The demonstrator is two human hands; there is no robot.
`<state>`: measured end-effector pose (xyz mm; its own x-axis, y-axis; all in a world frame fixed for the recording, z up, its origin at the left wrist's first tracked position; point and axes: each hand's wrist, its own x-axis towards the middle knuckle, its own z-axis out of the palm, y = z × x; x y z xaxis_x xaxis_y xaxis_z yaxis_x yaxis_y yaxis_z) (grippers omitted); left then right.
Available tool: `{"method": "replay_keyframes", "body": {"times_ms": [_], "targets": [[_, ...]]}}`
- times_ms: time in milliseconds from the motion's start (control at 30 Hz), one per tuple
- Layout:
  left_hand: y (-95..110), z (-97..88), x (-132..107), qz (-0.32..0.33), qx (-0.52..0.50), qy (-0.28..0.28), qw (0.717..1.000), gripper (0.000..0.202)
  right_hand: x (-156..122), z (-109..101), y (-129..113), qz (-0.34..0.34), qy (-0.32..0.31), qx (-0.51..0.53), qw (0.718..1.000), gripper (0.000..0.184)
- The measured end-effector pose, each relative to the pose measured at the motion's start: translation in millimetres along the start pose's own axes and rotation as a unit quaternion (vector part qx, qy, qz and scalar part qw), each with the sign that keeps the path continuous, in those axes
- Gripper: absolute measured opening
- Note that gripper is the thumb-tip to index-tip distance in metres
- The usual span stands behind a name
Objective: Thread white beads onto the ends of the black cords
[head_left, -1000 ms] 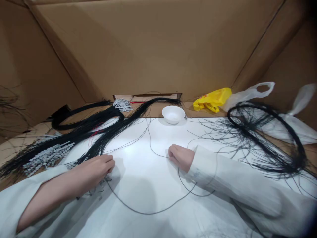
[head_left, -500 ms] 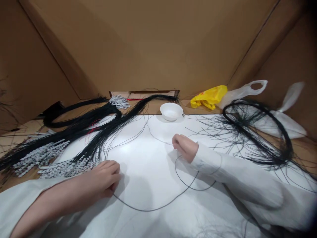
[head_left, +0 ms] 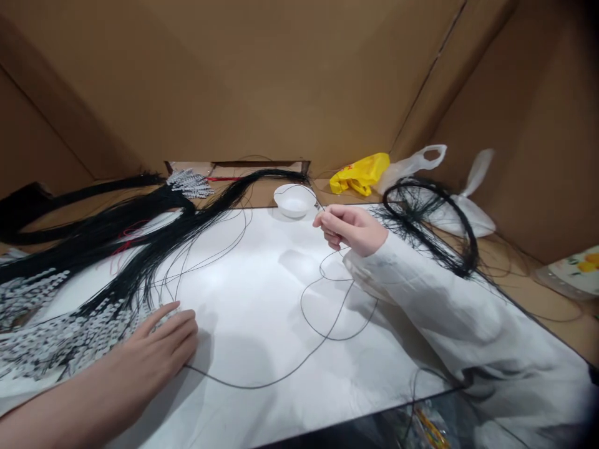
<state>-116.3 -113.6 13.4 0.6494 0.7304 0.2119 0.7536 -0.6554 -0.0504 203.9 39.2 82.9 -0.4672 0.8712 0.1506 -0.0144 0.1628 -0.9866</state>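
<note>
My right hand [head_left: 353, 227] is raised over the white board with thumb and fingertips pinched on a thin black cord [head_left: 253, 386]. A thin stretch of cord arcs from the fingertips above a small white bowl [head_left: 294, 202]. Below this hand the cord lies in loose loops and curves across to my left hand [head_left: 166, 343]. That hand rests palm down at the left, fingers bent over the cord, the outer finger apart; its thumb is hidden. Next to it lie bundled black cords [head_left: 182, 234] with white beaded-looking ends [head_left: 93, 333].
A coil of black cord [head_left: 470, 243] lies at the right, by a tied clear bag [head_left: 468, 215]. A yellow plastic bag [head_left: 360, 174] sits behind, against the cardboard wall [head_left: 234, 81]. A red thread [head_left: 124, 246] crosses the left bundle. The white board [head_left: 243, 268] covers the middle.
My right hand has lifted and turned, bringing its pinched fingertips near the bowl. The fingers of my left hand have spread a little. The view has shifted to the right.
</note>
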Motion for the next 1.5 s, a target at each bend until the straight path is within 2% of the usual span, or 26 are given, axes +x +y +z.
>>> {"method": "replay_keyframes", "body": {"times_ms": [100,200,333,467,600,700,800,933,1067,1167,1200,1267,1400,1500], "targets": [[3,7.8,-7,0.054,0.051,0.026,0.997,0.032,-2,8,1,-0.003,-0.007,-0.007,1.0,0.029],[12,2.6,2,0.066,0.088,0.012,0.994,0.031,-6,23,2,0.025,-0.04,-0.032,0.998,0.025],[20,-17.2,30,0.017,0.077,-0.023,0.997,0.03,-16,51,10,0.07,-0.12,-0.09,0.986,0.022],[19,-27.6,59,-0.061,0.024,-0.021,0.998,0.021,-26,79,26,0.057,-0.207,-0.165,0.963,0.027],[17,-23.3,75,-0.098,-0.039,0.019,0.994,0.016,-25,91,37,0.074,-0.22,-0.084,0.969,0.027],[16,-21.1,75,-0.176,-0.13,-0.001,0.976,0.017,-19,86,37,0.106,-0.187,-0.026,0.976,0.024],[13,-25.6,70,-0.232,-0.215,-0.039,0.948,0.021,-16,75,38,0.115,-0.147,-0.029,0.982,0.024],[13,-38.5,71,-0.28,-0.265,-0.001,0.923,0.023,-23,67,43,0.105,-0.179,-0.053,0.977,0.034],[14,-44.7,83,-0.276,-0.276,0.046,0.92,0.022,-35,66,38,0.044,-0.187,-0.09,0.977,0.044],[12,-39.4,90,-0.281,-0.264,0.095,0.918,0.018,-42,63,30,0.012,-0.2,-0.132,0.971,0.037],[12,-36.4,91,-0.279,-0.265,0.101,0.917,0.023,-43,62,28,0.011,-0.206,-0.134,0.969,0.035],[12,-30.4,93,-0.264,-0.272,0.093,0.921,0.035,-44,57,27,0.02,-0.216,-0.121,0.969,0.035],[14,-23.7,94,-0.222,-0.271,0.061,0.935,0.02,-43,51,31,0.044,-0.217,-0.062,0.973,0.036],[10,-23.7,92,-0.223,-0.289,0.049,0.93,0.023,-39,48,37,0.05,-0.191,-0.014,0.98,0.036]]}}
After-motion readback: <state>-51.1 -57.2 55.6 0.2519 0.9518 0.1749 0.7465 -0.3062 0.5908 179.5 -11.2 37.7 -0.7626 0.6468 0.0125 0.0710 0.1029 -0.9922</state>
